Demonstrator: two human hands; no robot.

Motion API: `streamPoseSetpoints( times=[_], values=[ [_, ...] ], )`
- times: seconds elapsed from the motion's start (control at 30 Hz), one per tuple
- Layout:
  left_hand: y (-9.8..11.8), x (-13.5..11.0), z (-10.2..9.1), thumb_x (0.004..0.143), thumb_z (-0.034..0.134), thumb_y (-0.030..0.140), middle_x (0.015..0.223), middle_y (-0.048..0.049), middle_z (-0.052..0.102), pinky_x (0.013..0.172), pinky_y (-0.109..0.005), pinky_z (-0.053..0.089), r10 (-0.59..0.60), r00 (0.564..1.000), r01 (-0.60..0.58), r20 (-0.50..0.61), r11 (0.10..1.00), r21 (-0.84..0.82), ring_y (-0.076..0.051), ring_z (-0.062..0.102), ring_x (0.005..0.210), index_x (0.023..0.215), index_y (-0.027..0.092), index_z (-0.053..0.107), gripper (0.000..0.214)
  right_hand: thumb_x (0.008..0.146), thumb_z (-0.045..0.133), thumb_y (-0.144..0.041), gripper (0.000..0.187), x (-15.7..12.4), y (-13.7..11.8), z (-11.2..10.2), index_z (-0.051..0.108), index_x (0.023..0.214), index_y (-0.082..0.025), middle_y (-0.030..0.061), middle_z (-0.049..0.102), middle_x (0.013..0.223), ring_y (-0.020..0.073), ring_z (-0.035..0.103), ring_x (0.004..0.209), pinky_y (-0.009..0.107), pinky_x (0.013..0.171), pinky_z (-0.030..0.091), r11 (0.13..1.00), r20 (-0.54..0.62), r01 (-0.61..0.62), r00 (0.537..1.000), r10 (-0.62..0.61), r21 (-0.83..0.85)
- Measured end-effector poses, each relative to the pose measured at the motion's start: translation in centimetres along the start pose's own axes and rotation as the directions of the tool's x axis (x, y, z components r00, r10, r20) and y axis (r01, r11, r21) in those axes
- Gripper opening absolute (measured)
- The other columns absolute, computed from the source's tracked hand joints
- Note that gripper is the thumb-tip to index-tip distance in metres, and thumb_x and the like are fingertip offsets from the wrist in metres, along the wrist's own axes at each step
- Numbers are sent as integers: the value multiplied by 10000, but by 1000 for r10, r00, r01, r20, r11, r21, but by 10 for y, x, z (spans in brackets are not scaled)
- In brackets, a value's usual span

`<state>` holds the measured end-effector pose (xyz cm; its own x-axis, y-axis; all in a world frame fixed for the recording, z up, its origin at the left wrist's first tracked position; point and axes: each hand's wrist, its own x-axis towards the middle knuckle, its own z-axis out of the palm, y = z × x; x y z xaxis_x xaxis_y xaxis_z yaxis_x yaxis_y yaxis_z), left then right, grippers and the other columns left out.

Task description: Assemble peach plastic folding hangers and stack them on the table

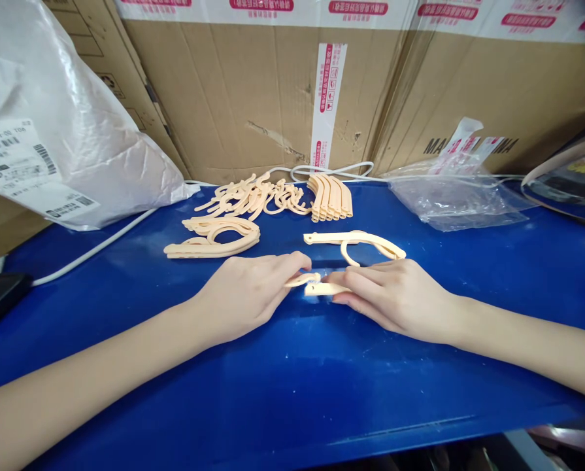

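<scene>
My left hand (pixel 257 288) pinches a thin cream plastic hanger piece (pixel 302 280), with one end showing past the fingertips. Facing it, my right hand (pixel 395 291) grips a cream hanger arm (pixel 319 288) whose squared end sticks out to the left. The two ends lie close together; whether they touch I cannot tell. Just beyond my right hand lies a folding hanger (pixel 321 238) with a curved hook part. Behind my left hand rest several folded hangers (pixel 238 247) in a pile. Most of both held pieces is hidden by my fingers.
Loose cream hooks (pixel 253 196) are heaped at the back of the blue table (pixel 272 392), beside a row of hanger arms (pixel 330 197). Cardboard boxes (pixel 253 85) stand behind. A white parcel bag (pixel 91 150) is at left, a clear plastic bag (pixel 459 196) at right. A white cable (pixel 96 252) runs across.
</scene>
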<state>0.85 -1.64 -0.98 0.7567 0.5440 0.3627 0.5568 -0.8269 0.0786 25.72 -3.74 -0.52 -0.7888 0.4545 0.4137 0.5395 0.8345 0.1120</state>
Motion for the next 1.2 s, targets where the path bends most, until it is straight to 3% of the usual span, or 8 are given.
streamPoseSetpoints(
  times=[0.1,0.23,0.33,0.43,0.57,0.83,1.0,1.2],
  values=[
    [4,0,-1,972,320,168,954,17,659,622,-242,409,35,998,-35,48,999,-1,-145,648,803,1202,251,456,280,1022,367,-291,266,0,0,0,581,983,-137,18,721,854,132,653,577,278,497,434,1000,22,3,1000,-3,-1],
    [12,1,-5,941,343,184,845,28,610,567,-247,377,32,993,-30,111,999,-19,-140,621,717,1203,244,470,297,1028,339,-300,286,0,1,-1,573,980,-142,23,709,849,130,638,562,280,491,420,1000,58,13,998,-13,-2],
    [14,1,-6,948,401,333,823,26,605,533,-248,356,27,996,-26,87,1000,-12,-148,614,677,1196,236,488,280,1032,315,-303,302,0,1,-1,564,989,-136,34,707,865,132,646,581,280,498,416,1000,87,0,996,-2,28],
    [13,1,-5,996,331,461,818,28,625,513,-243,340,31,995,-31,90,1000,-2,-146,620,652,1224,253,486,346,1035,296,-303,313,0,2,-1,555,991,-133,33,706,844,129,650,590,278,491,398,998,128,-14,992,7,57],
    [12,2,-5,1040,212,363,836,18,657,537,-243,345,37,992,-31,121,998,-51,-135,637,695,1142,241,529,355,1038,281,-314,326,0,2,-1,551,966,-146,11,693,756,121,624,534,274,451,335,999,134,-22,991,18,30],
    [17,4,-11,1014,247,264,739,30,609,559,-252,352,-20,987,48,159,984,-174,-130,571,619,931,199,492,266,1037,300,-373,358,2,-1,0,556,916,-155,-19,655,627,115,608,489,265,426,299,999,61,-35,998,35,-10],
    [17,5,-13,1020,248,288,668,48,577,524,-244,320,-79,978,119,191,971,-207,-118,539,548,910,205,464,256,1020,387,-339,284,1,-3,0,595,1054,-149,-4,732,769,129,680,594,268,485,370,998,22,-46,999,47,-35],
    [18,6,-14,1016,251,291,679,45,589,542,-242,333,-97,970,150,224,961,-233,-121,554,564,934,206,468,247,1019,390,-328,299,0,-3,-1,633,954,-166,-3,738,774,121,672,587,270,496,382,996,6,-50,999,51,-77]
  ],
)
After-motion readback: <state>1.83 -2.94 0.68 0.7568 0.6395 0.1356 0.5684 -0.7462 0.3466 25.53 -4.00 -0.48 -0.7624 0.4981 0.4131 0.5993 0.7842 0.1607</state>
